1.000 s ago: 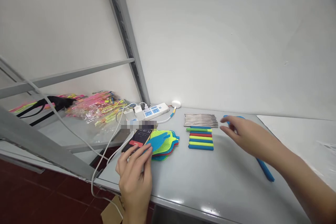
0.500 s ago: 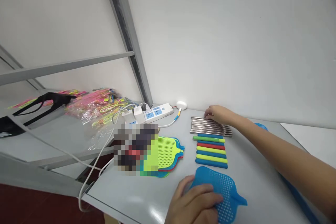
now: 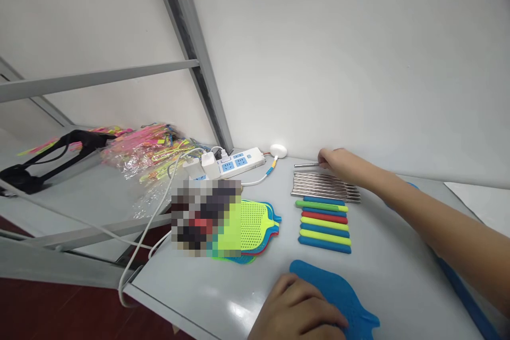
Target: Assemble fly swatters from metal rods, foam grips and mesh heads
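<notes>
My right hand (image 3: 332, 160) is pinched on a metal rod (image 3: 306, 165), whose free end points left beside the wall. Just in front of it lies a row of several similar metal rods (image 3: 319, 186). My left hand (image 3: 300, 311) is closed over the left edge of a blue fly swatter head (image 3: 337, 289), its short neck pointing right; the hand covers part of the mesh. Between the hands, several coloured plastic handles (image 3: 324, 226) in blue, green, yellow and red lie side by side. A stack of fly swatter heads (image 3: 255, 228), yellow-green on top, sits to the left.
A white power strip (image 3: 243, 162) with plugs and cables stands at the back, near a round white device (image 3: 278, 151). A pixelated patch hides something left of the stack. Bagged colourful items (image 3: 143, 151) and a black strap-like object (image 3: 75, 151) lie on the left shelf.
My right hand has drawn one metal rod away from the row toward the wall. The blue swatter head under my left hand has tilted and shifted slightly.
</notes>
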